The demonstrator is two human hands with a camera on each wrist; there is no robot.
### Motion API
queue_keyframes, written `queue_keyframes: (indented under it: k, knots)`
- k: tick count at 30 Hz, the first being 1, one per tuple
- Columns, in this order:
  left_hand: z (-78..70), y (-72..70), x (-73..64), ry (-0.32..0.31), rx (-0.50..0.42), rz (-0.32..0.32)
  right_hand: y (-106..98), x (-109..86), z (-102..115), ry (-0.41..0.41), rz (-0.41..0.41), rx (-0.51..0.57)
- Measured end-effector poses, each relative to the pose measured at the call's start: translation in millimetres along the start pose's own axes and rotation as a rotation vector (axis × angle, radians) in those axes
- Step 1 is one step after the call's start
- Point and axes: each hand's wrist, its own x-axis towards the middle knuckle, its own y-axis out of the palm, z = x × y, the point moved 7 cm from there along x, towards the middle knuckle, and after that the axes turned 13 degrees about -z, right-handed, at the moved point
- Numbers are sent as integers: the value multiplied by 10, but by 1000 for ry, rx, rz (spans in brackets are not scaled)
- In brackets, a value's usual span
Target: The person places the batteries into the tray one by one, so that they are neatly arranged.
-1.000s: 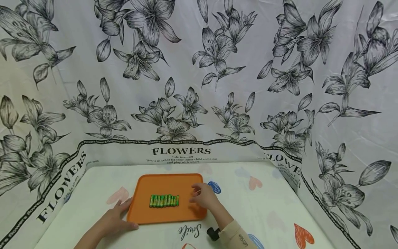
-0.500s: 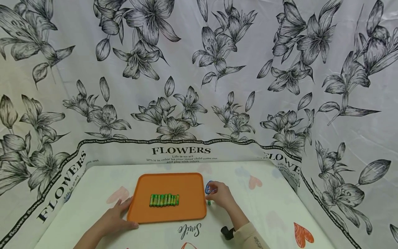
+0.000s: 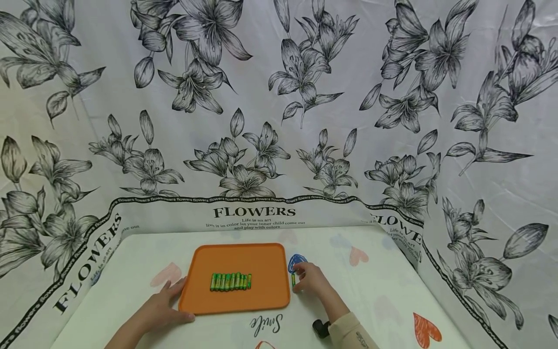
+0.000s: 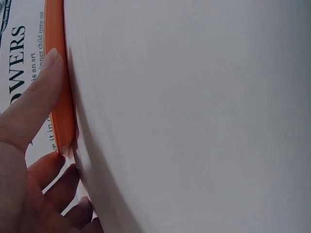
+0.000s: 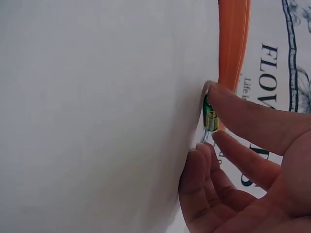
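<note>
An orange tray (image 3: 261, 261) lies on the table with a row of several green-and-yellow batteries (image 3: 231, 281) side by side on it. My left hand (image 3: 161, 308) rests against the tray's near left corner, thumb along the front edge and fingers spread at the left side. Just right of the tray, a single small battery (image 3: 293, 279) is on the tablecloth. My right hand (image 3: 313, 281) pinches this battery lengthwise, the thumb (image 5: 252, 116) at one end and the index finger (image 5: 248, 158) at the other.
The white tablecloth (image 3: 370, 276) has printed hearts, scribbles and the word Smile. A flower-printed curtain (image 3: 270, 165) closes off the back and sides. A small black object (image 3: 321, 328) sits at the right wrist by the sleeve (image 3: 350, 332).
My right hand has moved right, from over the tray's right side to the table beside it, and now has the single battery between thumb and index finger. The left hand stays put.
</note>
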Motion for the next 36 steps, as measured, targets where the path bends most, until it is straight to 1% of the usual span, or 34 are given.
queue_keyframes:
  k: [5, 9, 12, 18, 21, 26, 30, 36]
  knots:
    - [-23, -12, -17, 6, 8, -6, 14, 5, 26, -14, 0, -54]
    - [-41, -24, -22, 15, 8, -13, -12, -30, 59, -13, -10, -56]
    - [-46, -27, -21, 16, 7, -15, -52, -52, 85, -17, -38, -22]
    - [-37, -24, -16, 16, 4, -12, -114, -59, 157, -34, -99, 115]
    - [-24, -17, -14, 11, 13, -10, -104, -68, 248, -41, -99, 161]
    - [-6, -7, -18, 9, 16, -9, -17, -80, 445, -51, -75, 214]
    - [-17, -14, -31, 14, 10, -13, 55, -79, 604, -63, -65, 213]
    - [-14, -13, -19, 4, 9, -1, 219, -53, 824, -61, -50, 172]
